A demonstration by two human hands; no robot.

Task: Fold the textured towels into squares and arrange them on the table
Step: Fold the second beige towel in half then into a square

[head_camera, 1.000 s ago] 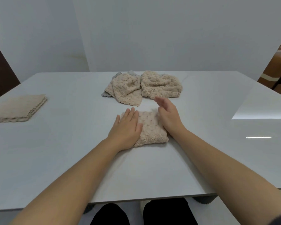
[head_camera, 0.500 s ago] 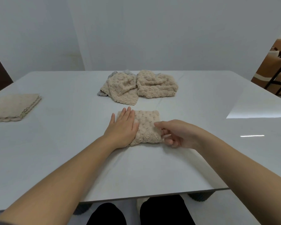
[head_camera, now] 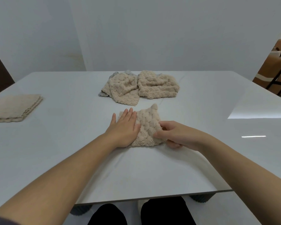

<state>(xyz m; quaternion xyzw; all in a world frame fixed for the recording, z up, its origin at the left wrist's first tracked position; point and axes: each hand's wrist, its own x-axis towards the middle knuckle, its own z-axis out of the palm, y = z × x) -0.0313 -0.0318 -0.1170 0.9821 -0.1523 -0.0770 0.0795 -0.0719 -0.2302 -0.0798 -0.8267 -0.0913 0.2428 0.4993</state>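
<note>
Now pinching up the right edge of the beige knobbly folded towel (head_camera: 148, 127), flat a moment ago, between right hand (head_camera: 177, 135) thumb and curled fingers. Pinning its left half under left hand (head_camera: 123, 127), fingers straight, together. Carry edge squarely toward left fingertips.

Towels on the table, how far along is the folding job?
Done: the flat stack of folded beige towels at the left. In hand: the beige bobbly towel nearest the person, left grip pressing it flat, right grip pinching its right edge. Left: the rumpled heap of beige and grey towels behind it, not yet folded.
</note>
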